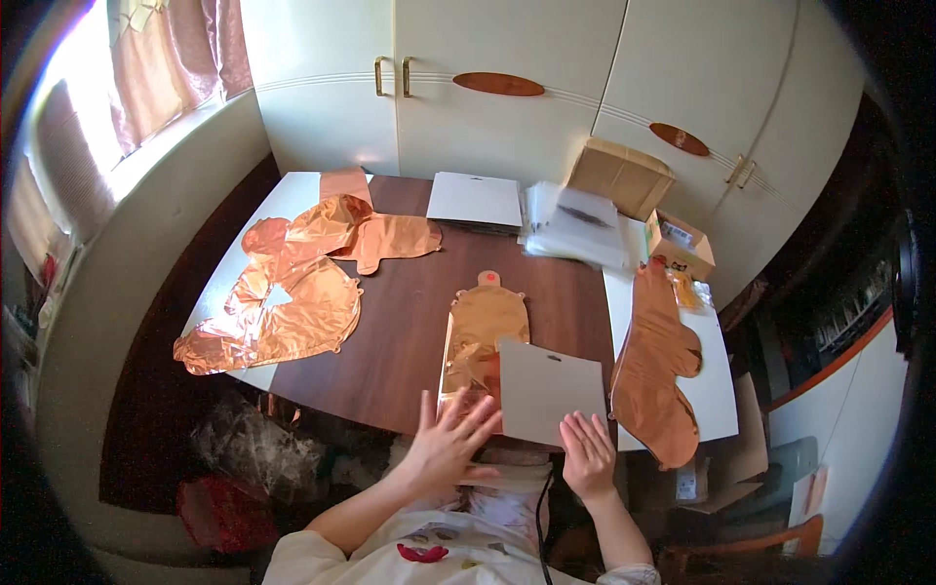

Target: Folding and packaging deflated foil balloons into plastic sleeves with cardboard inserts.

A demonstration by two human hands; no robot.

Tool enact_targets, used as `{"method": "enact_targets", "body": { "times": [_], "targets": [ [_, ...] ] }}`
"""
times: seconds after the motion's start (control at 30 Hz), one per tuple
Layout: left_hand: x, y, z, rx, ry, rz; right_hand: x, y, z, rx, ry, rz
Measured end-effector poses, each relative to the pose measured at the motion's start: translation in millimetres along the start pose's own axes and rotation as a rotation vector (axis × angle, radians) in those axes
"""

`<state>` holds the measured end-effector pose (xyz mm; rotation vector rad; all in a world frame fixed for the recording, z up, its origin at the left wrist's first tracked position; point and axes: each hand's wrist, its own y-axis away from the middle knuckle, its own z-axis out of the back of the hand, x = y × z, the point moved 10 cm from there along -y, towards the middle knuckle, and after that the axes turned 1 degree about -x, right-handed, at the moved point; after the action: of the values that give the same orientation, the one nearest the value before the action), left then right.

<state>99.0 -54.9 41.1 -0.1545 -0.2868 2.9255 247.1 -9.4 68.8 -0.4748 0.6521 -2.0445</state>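
A flat copper-coloured foil balloon (487, 317) with a tab at its far end lies on the table in front of me. Over its near end my left hand (450, 447) is held with fingers spread and nothing in them. A white card (553, 395) with a hanger slot partly covers the balloon's right side. At the card's near right corner is my right hand (588, 456), its fingers stretched out. Whether it touches the card I cannot tell. To the right lies another flat copper foil balloon (655, 366) with a wavy edge.
Several more copper foil balloons (317, 292) overlap on the table's left. At the back are a stack of white cards (475, 200), clear plastic bags (575, 229), a cardboard box (624, 175) and a smaller box (694, 255). Small yellow items (690, 291) lie beside it. White cabinets (507, 39) stand behind.
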Motion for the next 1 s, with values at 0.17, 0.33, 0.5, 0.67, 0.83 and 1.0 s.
{"method": "enact_targets", "body": {
  "times": [0.17,0.33,0.5,0.67,0.83,1.0],
  "targets": [
    [73.7,48.2,40.4,-0.287,0.21,0.408,60.5,6.4,32.4,-0.081,0.144,0.161],
    [64.0,71.6,89.2,-0.56,0.473,0.276,111.4,12.0,-10.5,0.254,-0.119,0.22],
    [12.9,28.9,19.1,-0.019,0.166,0.047,111.5,-7.0,-23.8,0.225,-0.102,0.241],
    [16.0,12.3,4.7,-0.045,0.103,0.045,73.7,-32.7,-22.9,0.236,-0.44,0.207],
    [14.4,7.9,7.9,-0.112,0.108,0.052,-30.4,-93.5,-51.8,0.143,-0.328,-0.072],
    [14.7,-3.1,11.6,-0.154,0.081,0.07,-72.0,-114.3,-104.0,0.182,-0.294,-0.035]
  ]
}}
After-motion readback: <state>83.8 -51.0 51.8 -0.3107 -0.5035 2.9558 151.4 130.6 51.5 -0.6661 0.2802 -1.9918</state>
